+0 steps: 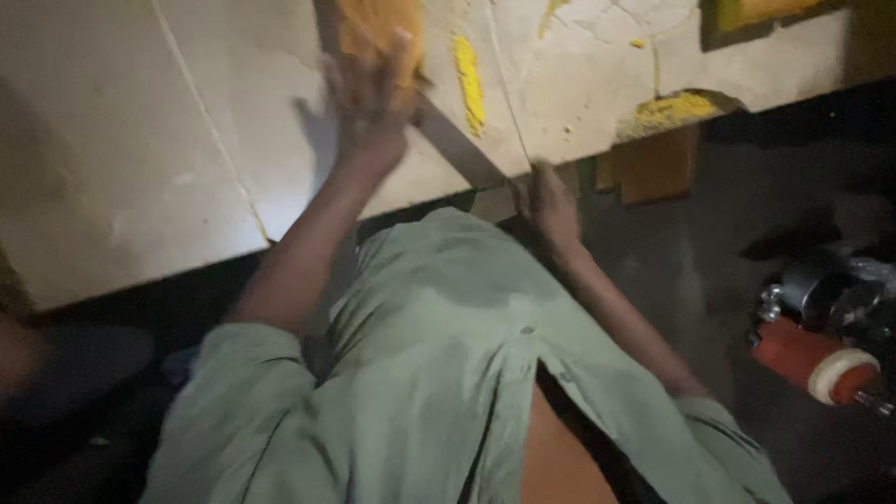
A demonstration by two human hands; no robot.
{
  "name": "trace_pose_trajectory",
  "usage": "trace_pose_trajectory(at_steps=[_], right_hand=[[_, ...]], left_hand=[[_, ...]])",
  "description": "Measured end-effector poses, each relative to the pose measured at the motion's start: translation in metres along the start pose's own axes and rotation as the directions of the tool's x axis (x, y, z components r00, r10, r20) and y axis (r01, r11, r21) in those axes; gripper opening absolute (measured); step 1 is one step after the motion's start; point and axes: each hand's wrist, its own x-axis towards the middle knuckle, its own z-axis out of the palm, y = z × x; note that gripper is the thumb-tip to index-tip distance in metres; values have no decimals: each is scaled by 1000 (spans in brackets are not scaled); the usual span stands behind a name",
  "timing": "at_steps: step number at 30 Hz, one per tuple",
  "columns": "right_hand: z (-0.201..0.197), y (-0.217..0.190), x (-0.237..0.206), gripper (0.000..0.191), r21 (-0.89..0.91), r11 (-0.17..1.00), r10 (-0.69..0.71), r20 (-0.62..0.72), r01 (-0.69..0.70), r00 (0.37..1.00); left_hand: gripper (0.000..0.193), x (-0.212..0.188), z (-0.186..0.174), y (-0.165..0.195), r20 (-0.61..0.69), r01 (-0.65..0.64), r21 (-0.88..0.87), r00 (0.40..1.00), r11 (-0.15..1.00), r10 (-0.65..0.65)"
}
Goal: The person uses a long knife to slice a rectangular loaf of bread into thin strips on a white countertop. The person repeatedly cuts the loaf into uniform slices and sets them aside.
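Up top, left hand (369,89) presses a yellow block (378,28).

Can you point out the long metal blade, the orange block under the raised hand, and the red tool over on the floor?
Metal blade (462,149), head view: middle of the flat grey strip.
Orange block (373,23), head view: top face above the fingers.
Red tool (793,353), head view: red cylindrical body.

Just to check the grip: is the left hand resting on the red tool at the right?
No, the left hand lies flat on the pale board.
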Motion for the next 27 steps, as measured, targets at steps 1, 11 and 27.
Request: trace_pose_trajectory(at_steps=[1, 11, 27], right_hand=[[-6, 0, -8, 39, 4, 997, 77, 58, -78, 995], [-25, 61, 132, 40, -106, 928, -277, 442, 356, 853], [-53, 84, 81, 33, 647, 546, 437, 322, -532, 840]], left_hand=[[40, 2, 5, -24, -5, 131, -67, 991, 989, -131], [82, 147, 17, -182, 64, 322, -209, 947, 924, -315], [92, 222, -27, -164, 407, 316, -281, 894, 906, -185]])
